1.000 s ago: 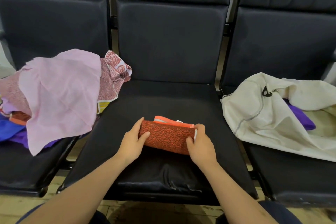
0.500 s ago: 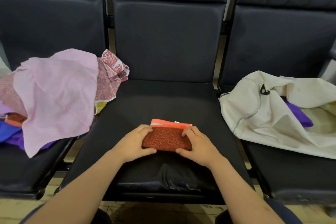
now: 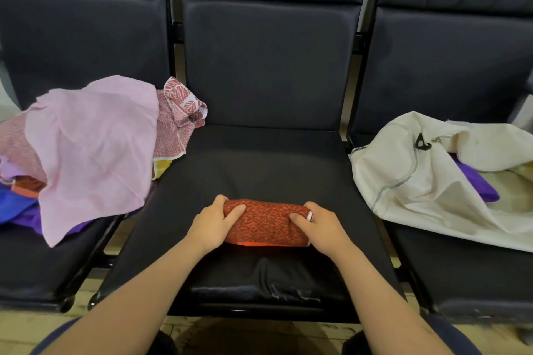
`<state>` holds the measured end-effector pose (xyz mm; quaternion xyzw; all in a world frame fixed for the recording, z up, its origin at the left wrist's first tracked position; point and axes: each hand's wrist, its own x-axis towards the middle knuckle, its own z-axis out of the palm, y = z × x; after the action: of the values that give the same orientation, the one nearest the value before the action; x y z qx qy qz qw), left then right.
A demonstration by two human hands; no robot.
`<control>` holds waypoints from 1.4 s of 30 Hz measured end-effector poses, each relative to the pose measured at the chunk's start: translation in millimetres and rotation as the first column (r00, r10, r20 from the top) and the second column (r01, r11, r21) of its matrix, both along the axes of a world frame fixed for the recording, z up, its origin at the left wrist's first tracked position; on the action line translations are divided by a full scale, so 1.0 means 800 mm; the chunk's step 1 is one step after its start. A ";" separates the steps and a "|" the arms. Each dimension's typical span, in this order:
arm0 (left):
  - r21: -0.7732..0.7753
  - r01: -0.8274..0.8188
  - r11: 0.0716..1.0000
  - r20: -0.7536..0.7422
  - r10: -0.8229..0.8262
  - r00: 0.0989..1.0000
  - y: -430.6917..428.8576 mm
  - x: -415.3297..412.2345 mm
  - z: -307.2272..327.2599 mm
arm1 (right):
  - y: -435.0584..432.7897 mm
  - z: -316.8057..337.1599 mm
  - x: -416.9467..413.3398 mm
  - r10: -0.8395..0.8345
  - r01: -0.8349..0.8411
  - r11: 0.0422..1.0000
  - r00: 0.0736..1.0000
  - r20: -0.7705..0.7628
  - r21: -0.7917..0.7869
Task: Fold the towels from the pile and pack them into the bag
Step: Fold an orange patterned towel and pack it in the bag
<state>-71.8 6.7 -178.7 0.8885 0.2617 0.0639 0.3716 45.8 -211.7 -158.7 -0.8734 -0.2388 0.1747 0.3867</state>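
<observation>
A folded orange-red patterned towel (image 3: 266, 223) lies on the middle black seat (image 3: 259, 170). My left hand (image 3: 215, 223) grips its left end, thumb on top and fingers curled round the far edge. My right hand (image 3: 320, 225) grips its right end the same way. On the left seat sits the pile of towels (image 3: 95, 147), with a pale pink one on top and a red-and-white patterned one beside it. The cream bag (image 3: 432, 179) lies open on the right seat with a purple towel (image 3: 478, 184) inside.
Three dark padded seats stand in a row with upright backrests (image 3: 268, 60) behind. Blue and purple cloths (image 3: 20, 210) stick out under the pile at the far left. The middle seat's front edge (image 3: 259, 294) is wrinkled. Light floor shows below.
Both hands folded the towel over once more; the orange strip at its far edge is now hidden and the bundle looks thicker. The hands now grip its two ends.
</observation>
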 end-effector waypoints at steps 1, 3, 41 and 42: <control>0.046 -0.015 0.999 -0.040 0.016 0.999 -0.004 0.002 -0.001 | 0.003 -0.004 0.003 -0.015 0.017 0.998 0.999 0.051 -0.053; 0.166 -0.079 0.983 -0.086 0.094 0.992 -0.010 0.008 -0.002 | 0.008 -0.011 0.009 -0.013 0.042 0.985 0.985 0.172 -0.167; -0.825 -0.224 0.519 -0.016 0.374 0.927 -0.150 0.099 0.122 | -0.012 0.070 0.003 0.062 0.338 0.792 0.783 -0.618 0.508; -0.849 -0.193 0.491 -0.002 0.362 0.932 -0.158 0.102 0.127 | -0.015 0.076 0.008 0.045 0.358 0.789 0.777 -0.628 0.499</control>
<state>10.0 -119.7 -76.9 0.5376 0.3660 0.0686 0.7565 51.9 -223.9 -98.0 -0.6207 -0.0656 0.3279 0.7092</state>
